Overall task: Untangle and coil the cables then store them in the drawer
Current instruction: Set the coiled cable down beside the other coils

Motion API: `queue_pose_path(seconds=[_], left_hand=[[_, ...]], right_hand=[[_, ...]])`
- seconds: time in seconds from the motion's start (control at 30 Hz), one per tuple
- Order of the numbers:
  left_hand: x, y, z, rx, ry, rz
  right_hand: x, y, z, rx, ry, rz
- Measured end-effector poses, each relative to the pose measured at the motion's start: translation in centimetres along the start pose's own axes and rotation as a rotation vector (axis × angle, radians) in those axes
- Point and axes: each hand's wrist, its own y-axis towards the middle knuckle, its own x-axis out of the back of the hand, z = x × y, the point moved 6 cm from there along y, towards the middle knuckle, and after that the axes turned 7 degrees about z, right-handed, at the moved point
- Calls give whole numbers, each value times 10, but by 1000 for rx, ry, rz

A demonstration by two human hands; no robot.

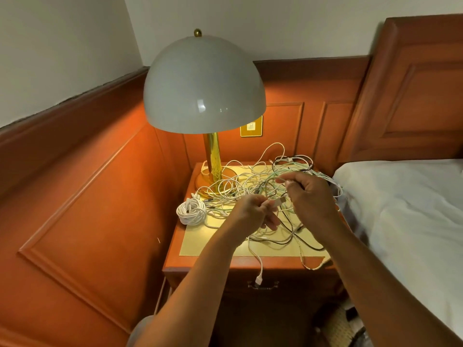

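A tangle of white, pale green and black cables [253,181] is spread over the top of the wooden nightstand [200,244]. One white cable lies coiled [191,211] at the left edge. My left hand [253,211] pinches the white plug end of a cable above the tangle. My right hand [310,196] pinches a pale cable strand just to the right of it, slightly higher. A white cable end with a USB plug [258,280] hangs over the front edge, in front of the drawer handle [263,285]. The drawer is closed.
A brass lamp [204,96] with a grey dome shade stands at the back left of the nightstand. A bed with a white sheet [406,204] and wooden headboard borders the right side. Wood-panelled walls close the left and back, with a brass socket plate [251,126].
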Motion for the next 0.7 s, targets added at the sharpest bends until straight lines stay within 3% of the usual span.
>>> queue_pose_path(seconds=[0.23, 0.5, 0.6, 0.7], left_hand=[[3, -1, 12, 48, 209, -95], [6, -8, 3, 35, -766, -75], [9, -11, -7, 39, -916, -76], [14, -14, -12, 57, -917, -89]], right_hand=[[3, -1, -13, -62, 29, 19], [-30, -52, -34, -97, 135, 148], [-47, -64, -56, -175, 272, 175], [-57, -65, -69, -213, 304, 216]])
